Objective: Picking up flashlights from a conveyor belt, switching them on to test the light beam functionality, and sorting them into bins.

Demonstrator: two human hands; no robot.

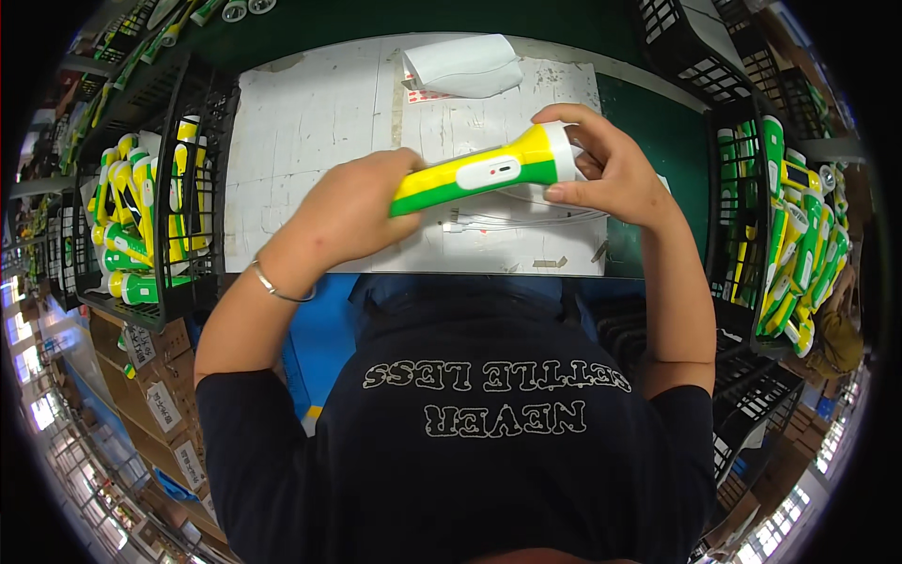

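Note:
A yellow and green flashlight (470,180) with a white head ring lies level in the air above the white work board (310,113). My left hand (362,205) is wrapped round its tail end. At the wide head, my right hand (606,169) has its thumb and fingers curved about the white rim; its palm side faces the lens end. A white panel on the flashlight's side carries a small red dot and a dark slot. Under the flashlight, a white cable (526,221) lies on the board, running toward the right.
A folded white sheet (465,66) lies at the board's far edge, over a red-marked sheet. Black crates of similar flashlights stand at the left (127,207) and right (803,235). Cardboard boxes (155,395) are stacked at lower left. Another black crate (700,47) sits at far right.

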